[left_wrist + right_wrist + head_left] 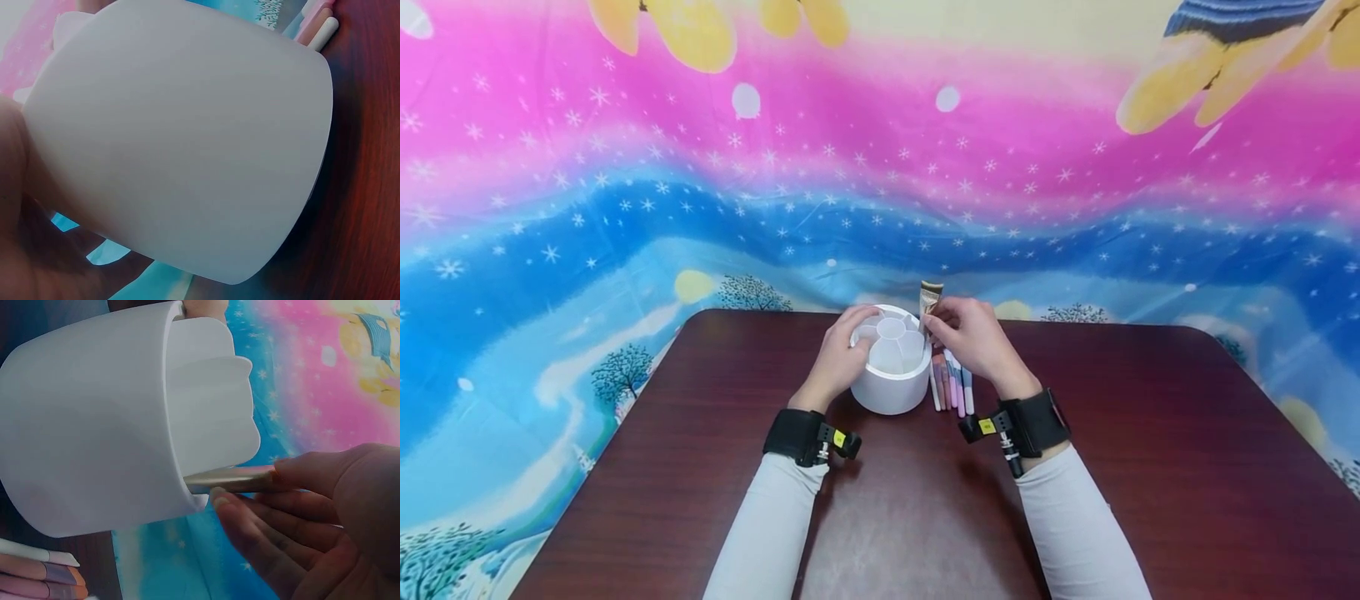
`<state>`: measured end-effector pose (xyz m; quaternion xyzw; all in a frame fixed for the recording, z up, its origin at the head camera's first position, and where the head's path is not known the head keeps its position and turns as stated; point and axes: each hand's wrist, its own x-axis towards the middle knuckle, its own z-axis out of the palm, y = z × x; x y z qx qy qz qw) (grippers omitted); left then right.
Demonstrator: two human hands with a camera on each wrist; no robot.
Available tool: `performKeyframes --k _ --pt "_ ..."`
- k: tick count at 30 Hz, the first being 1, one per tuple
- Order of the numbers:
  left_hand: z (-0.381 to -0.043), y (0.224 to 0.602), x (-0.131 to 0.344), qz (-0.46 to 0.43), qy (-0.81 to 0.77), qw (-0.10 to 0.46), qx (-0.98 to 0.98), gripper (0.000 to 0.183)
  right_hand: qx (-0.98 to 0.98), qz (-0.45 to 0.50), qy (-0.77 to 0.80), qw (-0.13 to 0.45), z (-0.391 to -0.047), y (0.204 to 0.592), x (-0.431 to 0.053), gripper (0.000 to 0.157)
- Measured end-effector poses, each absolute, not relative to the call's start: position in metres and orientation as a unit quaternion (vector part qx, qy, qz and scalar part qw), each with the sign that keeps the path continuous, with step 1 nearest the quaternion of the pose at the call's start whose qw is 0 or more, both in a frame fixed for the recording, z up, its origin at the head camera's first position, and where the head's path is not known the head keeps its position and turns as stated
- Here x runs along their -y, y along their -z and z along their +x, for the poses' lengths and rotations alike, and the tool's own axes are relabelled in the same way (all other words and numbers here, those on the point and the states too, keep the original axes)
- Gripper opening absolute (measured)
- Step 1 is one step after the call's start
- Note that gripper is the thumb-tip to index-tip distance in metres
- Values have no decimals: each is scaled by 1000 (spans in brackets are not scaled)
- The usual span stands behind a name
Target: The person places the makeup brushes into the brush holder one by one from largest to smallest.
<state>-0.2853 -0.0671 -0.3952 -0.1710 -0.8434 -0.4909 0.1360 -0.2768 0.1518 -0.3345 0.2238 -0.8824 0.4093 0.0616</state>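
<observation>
A round white holder (889, 392) with petal-shaped compartments stands on the table. My left hand (837, 358) grips its left side, thumb at the rim; in the left wrist view the white wall (187, 137) covers most of the hand's work. With my right hand (973, 337) I pinch a makeup brush (930, 296) with a gold-coloured upper part. It stands upright at the holder's right edge. In the right wrist view, the brush's gold shaft (228, 481) passes inside the rim, between thumb and fingers; its lower end is hidden.
Several slim pink, white and brownish sticks (953, 387) lie side by side just right of the holder. Dark reddish wood forms the table (700, 492). Behind its far edge hangs a colourful printed cloth (880, 167).
</observation>
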Motion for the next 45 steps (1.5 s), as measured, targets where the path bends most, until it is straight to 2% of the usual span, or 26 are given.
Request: performKeyframes --k 6,20,26,32,37,42,45 --pt "-286 395 66 -167 488 141 845 49 886 243 -389 68 -277 331 -156 27" --pt "-286 395 66 -164 487 146 845 46 898 202 -372 117 -275 319 -189 28" --pt "-287 395 68 -169 481 151 847 46 918 174 -338 111 -277 321 -199 27" --pt "-287 395 73 -163 474 161 850 45 938 167 -297 67 -283 331 -206 22" --pt "-287 396 73 -160 478 161 848 46 957 138 -257 -9 -288 347 -210 26" --pt "-288 396 70 -156 484 172 844 46 964 105 -225 -89 -292 362 -212 18" --pt "-288 396 68 -152 492 173 839 45 962 86 -230 -119 -291 366 -211 20"
